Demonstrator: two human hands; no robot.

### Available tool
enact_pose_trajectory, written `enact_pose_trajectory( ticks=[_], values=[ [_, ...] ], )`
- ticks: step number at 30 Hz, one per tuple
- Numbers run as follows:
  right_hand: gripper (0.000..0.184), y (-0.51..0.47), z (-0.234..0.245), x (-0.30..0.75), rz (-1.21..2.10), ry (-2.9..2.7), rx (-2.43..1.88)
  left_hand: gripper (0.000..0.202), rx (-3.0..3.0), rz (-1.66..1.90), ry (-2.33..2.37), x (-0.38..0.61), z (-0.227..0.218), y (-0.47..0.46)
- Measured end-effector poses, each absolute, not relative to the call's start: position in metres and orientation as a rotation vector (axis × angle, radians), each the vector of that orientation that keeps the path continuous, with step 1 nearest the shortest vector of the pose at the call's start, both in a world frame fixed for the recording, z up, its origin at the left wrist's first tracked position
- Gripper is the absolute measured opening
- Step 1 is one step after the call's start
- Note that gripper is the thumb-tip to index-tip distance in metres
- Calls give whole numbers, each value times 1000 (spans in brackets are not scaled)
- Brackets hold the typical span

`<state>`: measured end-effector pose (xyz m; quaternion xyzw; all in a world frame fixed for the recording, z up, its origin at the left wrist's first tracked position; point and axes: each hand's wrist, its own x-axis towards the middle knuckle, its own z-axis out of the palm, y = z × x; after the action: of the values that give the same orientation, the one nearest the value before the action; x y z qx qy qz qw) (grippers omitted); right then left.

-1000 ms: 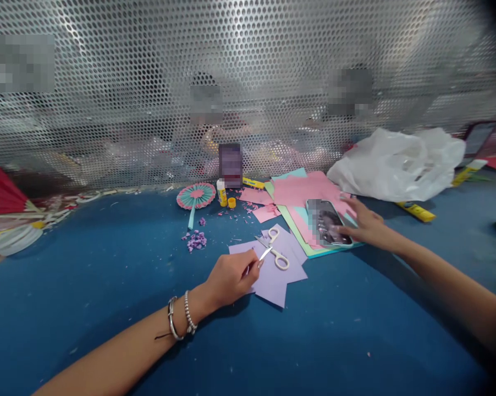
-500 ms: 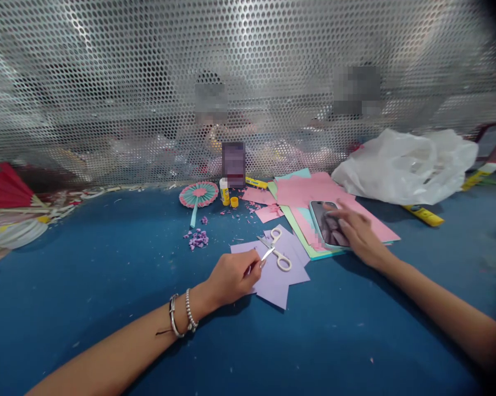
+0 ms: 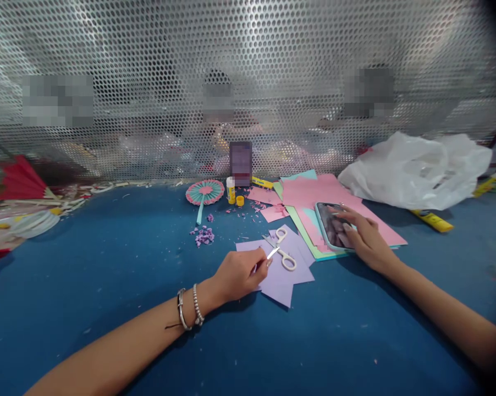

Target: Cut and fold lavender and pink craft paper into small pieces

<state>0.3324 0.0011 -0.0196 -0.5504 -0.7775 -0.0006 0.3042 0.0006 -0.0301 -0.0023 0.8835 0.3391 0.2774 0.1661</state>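
Observation:
My left hand [image 3: 240,273], with bracelets on the wrist, rests on lilac paper sheets [image 3: 281,274]. Its fingers are curled in a pinch right beside the blade tip of small white-handled scissors [image 3: 281,252] that lie on the paper. Whether anything is in the pinch is hidden. My right hand [image 3: 365,237] lies on a phone [image 3: 331,225] with fingers stretched over the lower right of its screen. The phone sits on a stack of pink and green paper [image 3: 309,195].
On the blue table [image 3: 120,269] are a pink-and-teal paper fan [image 3: 205,193], a glue stick [image 3: 230,190] with its yellow cap [image 3: 240,201], lilac scraps [image 3: 204,236], a white plastic bag [image 3: 413,170] and yellow glue sticks [image 3: 433,220]. A perforated metal screen [image 3: 248,82] rises behind, with people beyond it.
My right hand has slid left from the phone's right edge onto its screen. My left hand has stayed pinched by the scissors.

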Motion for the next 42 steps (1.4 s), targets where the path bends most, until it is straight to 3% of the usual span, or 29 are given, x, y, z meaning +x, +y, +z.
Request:
enact_pose_trajectory(
  ticks=[10, 16, 18, 22, 24, 27, 32, 42],
  values=[
    [34, 2, -21, 334, -82, -1923, -1545, 26, 2527, 776, 967, 2, -1, -31],
    [32, -2, -12, 340, 102, -2126, -1488, 25, 2534, 776, 967, 1, -2, -30],
    [41, -2, -10, 348, 137, -2244, -1466, 25, 2536, 773, 967, 1, -3, -30],
    [79, 12, -22, 373, 73, -2188, -1581, 25, 2541, 771, 961, 1, -3, -30],
    [75, 21, -30, 386, 74, -1998, -1651, 26, 2542, 775, 952, 1, -3, -29],
    [54, 25, -34, 398, 36, -1723, -1714, 26, 2538, 776, 945, 2, -3, -29],
    [37, 13, -23, 384, 6, -1695, -1679, 25, 2539, 774, 943, 1, -3, -29],
    [31, 8, -27, 359, -144, -2083, -1632, 24, 2550, 774, 945, 1, -3, -29]
  ],
)
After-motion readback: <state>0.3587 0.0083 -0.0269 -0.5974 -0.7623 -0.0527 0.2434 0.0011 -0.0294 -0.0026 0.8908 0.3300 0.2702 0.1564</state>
